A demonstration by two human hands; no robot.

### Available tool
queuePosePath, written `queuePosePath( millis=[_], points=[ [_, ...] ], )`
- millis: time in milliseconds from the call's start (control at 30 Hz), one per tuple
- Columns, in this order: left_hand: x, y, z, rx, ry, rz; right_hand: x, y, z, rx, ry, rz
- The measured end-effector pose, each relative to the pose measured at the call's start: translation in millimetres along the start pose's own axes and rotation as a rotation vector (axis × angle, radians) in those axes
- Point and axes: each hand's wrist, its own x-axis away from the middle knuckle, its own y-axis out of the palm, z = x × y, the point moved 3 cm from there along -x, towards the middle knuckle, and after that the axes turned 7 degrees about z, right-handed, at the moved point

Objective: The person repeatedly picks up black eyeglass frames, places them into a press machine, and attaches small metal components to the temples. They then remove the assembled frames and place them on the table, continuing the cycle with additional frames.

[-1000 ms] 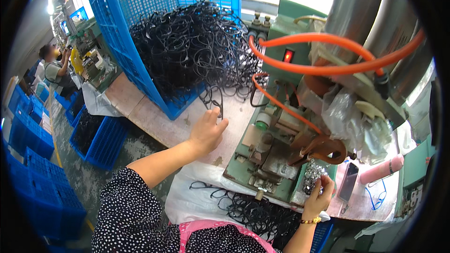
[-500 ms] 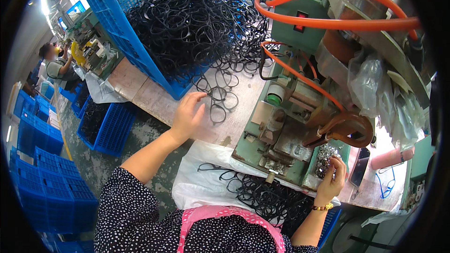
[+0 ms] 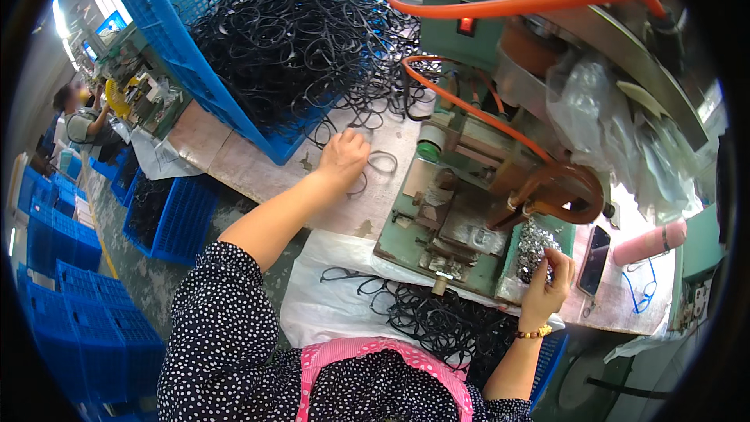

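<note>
the left hand (image 3: 348, 158) is at the table (image 3: 344, 219), fingers curled just beside a thin black loop (image 3: 395, 160); whether its grip pinches one cannot be told. beyond it, a tangle of black loops (image 3: 289, 47) heaps up in the mesh-walled blue plastic crate (image 3: 183, 47) and spills onto the table. the right hand (image 3: 549, 281) bends its fingers at shiny silver pieces (image 3: 535, 246) in a green-edged tray (image 3: 509, 262); the fingertips are partly hidden, so i cannot tell if this grip is pressed together. between the hands stands a green metal machine (image 3: 449, 43), orange hoses (image 3: 508, 8) arching across it and crumpled clear plastic (image 3: 586, 101) hanging there. a dark phone (image 3: 595, 262) and pink bottle (image 3: 650, 244) lie right of the tray.
</note>
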Motion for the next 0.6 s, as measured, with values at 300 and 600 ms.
queuePosePath(
  millis=[300, 600],
  points=[
    [-15.3, -52.4, -7.4, 0.365, -0.219, 0.246, -9.3, -7.4, -34.6, -0.260, 0.107, -0.009],
    [-26.1, -105.2, -8.6, 0.367, -0.209, 0.503, -12.7, 14.6, -106.6, -0.660, 0.247, -0.155]
  ],
)
